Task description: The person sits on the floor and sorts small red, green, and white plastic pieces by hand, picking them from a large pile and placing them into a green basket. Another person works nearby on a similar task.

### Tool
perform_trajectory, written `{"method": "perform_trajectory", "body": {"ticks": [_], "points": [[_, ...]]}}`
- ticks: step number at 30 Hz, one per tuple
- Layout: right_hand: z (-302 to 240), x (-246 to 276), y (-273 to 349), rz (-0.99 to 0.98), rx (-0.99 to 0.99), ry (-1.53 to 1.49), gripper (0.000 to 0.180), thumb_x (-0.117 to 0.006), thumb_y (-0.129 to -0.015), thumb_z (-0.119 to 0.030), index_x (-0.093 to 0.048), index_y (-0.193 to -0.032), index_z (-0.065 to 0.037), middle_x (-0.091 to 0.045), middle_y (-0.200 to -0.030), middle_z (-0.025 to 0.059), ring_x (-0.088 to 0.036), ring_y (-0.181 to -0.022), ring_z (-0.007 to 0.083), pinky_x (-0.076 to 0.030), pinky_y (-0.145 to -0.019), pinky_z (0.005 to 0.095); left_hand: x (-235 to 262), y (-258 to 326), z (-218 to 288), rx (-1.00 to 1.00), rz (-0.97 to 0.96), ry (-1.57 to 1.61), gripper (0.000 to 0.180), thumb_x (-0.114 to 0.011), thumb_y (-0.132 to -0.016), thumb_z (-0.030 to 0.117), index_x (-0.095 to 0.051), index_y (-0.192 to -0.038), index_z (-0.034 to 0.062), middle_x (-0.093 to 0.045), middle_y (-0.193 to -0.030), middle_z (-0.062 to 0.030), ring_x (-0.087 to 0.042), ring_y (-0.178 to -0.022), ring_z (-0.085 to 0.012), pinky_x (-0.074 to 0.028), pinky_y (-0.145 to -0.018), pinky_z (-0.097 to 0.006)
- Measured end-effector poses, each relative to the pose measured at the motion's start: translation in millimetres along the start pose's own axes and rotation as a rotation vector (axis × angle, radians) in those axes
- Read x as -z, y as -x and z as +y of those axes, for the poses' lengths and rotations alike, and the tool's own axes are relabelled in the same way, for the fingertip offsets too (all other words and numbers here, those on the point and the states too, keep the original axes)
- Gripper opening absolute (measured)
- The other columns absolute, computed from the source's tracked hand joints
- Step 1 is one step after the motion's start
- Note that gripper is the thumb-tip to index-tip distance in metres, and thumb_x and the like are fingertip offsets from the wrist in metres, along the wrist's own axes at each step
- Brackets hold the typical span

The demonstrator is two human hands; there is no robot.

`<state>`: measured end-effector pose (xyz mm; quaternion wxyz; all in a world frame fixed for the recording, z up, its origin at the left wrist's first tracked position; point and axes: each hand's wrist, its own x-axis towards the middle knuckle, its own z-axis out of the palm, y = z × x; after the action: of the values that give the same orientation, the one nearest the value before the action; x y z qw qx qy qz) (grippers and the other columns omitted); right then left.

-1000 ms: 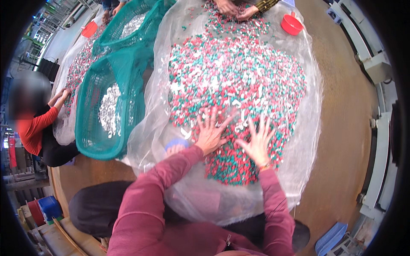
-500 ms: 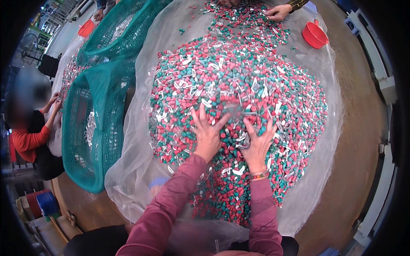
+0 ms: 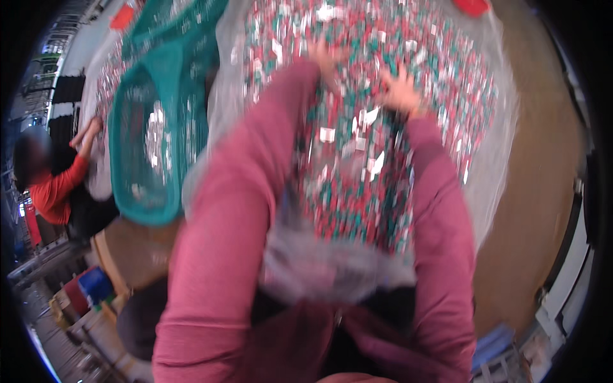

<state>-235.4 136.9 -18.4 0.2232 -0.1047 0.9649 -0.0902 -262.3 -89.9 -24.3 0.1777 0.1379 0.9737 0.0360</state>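
Note:
A broad heap of small red and green pieces (image 3: 348,210), mixed with white and clear loop-shaped parts, covers a translucent sheet (image 3: 504,121) in front of me. Both my arms, in mauve sleeves, reach over it toward its far part. My left hand (image 3: 329,62) is at the heap, fingers spread, though motion smears it. To its right, my right hand (image 3: 401,90) also has its fingers apart on or just above the pieces. Neither hand shows anything held. Blur hides whether the fingertips touch the pieces.
Teal mesh baskets (image 3: 148,216) stand to the left, with whitish parts inside. A red container (image 3: 471,6) is at the far right. At the left, a person in an orange top (image 3: 59,191) works at another heap. A blue bin (image 3: 96,284) stands at lower left.
My view has shifted, so the heap and baskets appear differently placed. Both hands have moved farther away across the heap, arms more stretched. The other person's hand at the far edge is out of view.

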Motion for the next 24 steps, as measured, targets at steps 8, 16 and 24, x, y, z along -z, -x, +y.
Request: {"method": "perform_trajectory", "body": {"ticks": [8,16,24], "points": [[4.0,-20.0,121.3,0.394,0.416,-0.593,0.053,-0.06,-0.079,-0.012,-0.048,-0.13,-0.016,-0.041,-0.135,0.0199,-0.041,-0.125,0.0317,-0.035,-0.103,0.0373,131.4,112.8,3.5,-0.596,-0.119,-0.173,0.042,-0.062,-0.071,0.001,-0.061,-0.112,0.0104,-0.065,-0.087,-0.0137,-0.064,-0.078,-0.0283,-0.052,-0.066,-0.04],[-38.2,-119.3,226.7,0.563,-0.029,-0.266,0.035,-0.066,-0.077,-0.017,-0.061,-0.111,-0.009,-0.051,-0.099,0.0165,-0.051,-0.094,0.0334,-0.035,-0.094,0.0494,9.1,243.3,74.2,-0.539,0.11,0.153,0.026,-0.068,-0.075,0.023,-0.062,-0.09,0.0019,-0.063,-0.073,-0.0165,-0.064,-0.072,-0.0318,-0.051,-0.065,-0.04],[-41.0,-76.3,260.5,0.7,-0.069,-0.704,0.031,-0.059,-0.083,-0.01,-0.059,-0.114,-0.006,-0.057,-0.098,0.0157,-0.056,-0.093,0.0285,-0.043,-0.084,0.0346,-74.6,209.3,79.6,-0.067,0.33,0.613,0.037,-0.072,-0.073,0.032,-0.059,-0.087,0.0,-0.061,-0.08,-0.0168,-0.061,-0.076,-0.033,-0.048,-0.067,-0.042]]}}
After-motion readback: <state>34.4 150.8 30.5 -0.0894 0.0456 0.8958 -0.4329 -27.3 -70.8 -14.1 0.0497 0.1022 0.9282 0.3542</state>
